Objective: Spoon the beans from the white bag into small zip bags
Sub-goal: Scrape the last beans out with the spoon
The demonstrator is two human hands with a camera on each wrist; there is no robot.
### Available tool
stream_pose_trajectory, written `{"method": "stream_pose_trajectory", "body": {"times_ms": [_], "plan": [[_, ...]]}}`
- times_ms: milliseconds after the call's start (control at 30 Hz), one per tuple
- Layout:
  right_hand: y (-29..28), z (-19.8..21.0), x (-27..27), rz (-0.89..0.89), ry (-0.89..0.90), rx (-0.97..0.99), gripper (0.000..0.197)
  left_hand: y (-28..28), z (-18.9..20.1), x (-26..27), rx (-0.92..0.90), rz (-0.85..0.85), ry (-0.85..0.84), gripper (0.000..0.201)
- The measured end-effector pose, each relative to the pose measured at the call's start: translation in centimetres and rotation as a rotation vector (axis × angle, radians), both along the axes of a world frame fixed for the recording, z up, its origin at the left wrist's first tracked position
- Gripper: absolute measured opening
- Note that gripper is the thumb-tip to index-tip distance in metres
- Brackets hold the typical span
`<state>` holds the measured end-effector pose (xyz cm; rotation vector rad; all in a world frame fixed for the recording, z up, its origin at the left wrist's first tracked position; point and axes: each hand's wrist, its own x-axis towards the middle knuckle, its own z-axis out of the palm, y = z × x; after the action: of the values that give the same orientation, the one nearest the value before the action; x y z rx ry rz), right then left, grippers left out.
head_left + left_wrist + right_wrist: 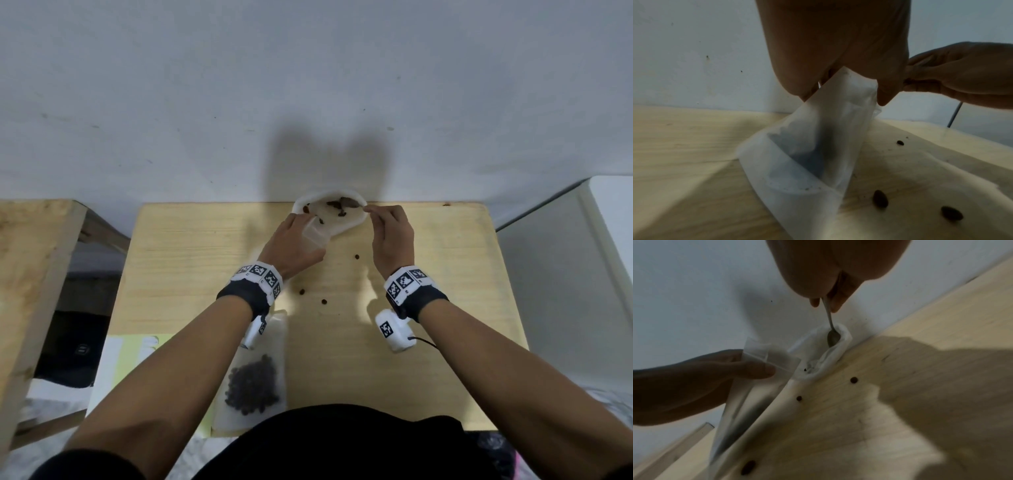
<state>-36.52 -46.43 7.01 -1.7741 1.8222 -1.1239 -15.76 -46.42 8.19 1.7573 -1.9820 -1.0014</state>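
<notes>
Beans (337, 204) lie in a thin scatter inside the white bag (352, 219), which slumps open at the far edge of the desk (445, 274), at twelve o'clock from the person and hard against the wall. The right hand (390, 236) pinches the handle of a small metal spoon (832, 335), whose bowl dips into the bag's mouth from the three o'clock side. The left hand (294, 246) grips an empty small zip bag (818, 138) near its top, thumb curled over the front; the bag's long axis slants from the fingers down toward the desk, and its mouth sits just beside the white bag's rim, at about nine o'clock from the spoon. I'd judge the next move a short leftward carry of the loaded spoon, so the zip bag's mouth must stay spread. Several stray beans (323, 301) dot the desk between the wrists. Near the person, at six o'clock, a filled zip bag (253, 387) lies flat.
</notes>
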Motion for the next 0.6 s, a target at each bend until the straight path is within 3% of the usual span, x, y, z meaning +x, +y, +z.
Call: {"method": "stream_pose_trajectory", "body": {"times_ms": [267,600], "plan": [[0.7,1.1,-0.5,-0.077,0.049,-0.043,0.025,0.7,-0.2,0.1,-0.004,-0.048,-0.014,0.072],[1.7,2.7,0.0,-0.113,-0.127,0.025,0.025,2.0,-0.7,-0.3,-0.036,-0.054,-0.011,0.079]]}}
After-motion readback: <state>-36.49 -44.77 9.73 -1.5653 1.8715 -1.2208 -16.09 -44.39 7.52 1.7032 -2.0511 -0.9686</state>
